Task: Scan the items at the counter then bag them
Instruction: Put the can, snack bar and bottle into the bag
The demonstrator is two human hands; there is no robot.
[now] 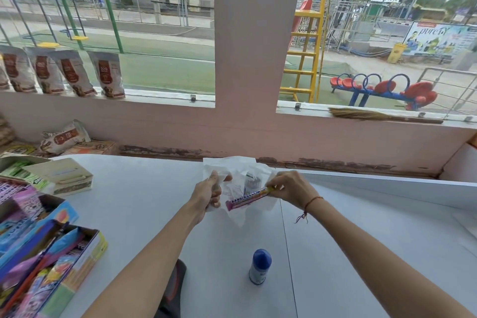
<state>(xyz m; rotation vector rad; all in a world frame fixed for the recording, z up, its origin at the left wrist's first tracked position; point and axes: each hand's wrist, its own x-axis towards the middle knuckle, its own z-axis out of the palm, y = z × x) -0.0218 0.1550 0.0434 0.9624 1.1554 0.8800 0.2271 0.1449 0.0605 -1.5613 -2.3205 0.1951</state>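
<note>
Over the white counter [144, 214] my left hand [209, 193] grips the left side of a thin white plastic bag [240, 168] and holds it up. My right hand [291, 188] pinches the yellow end of a purple candy roll [247, 198], which lies slanted across the bag's mouth. Through the bag's film a small dark item [249, 182] shows inside. A small bottle with a blue cap [260, 266] stands upright on the counter, nearer to me than both hands. A dark object [173, 289], partly hidden by my left forearm, lies at the counter's near edge.
Open boxes of candy and snack packets [44, 261] crowd the counter's left side, with a cream box [62, 175] behind them. Pet-food pouches [108, 73] line the left window sill. A broom [382, 115] lies on the right sill. A raised white ledge [387, 188] borders the counter's right.
</note>
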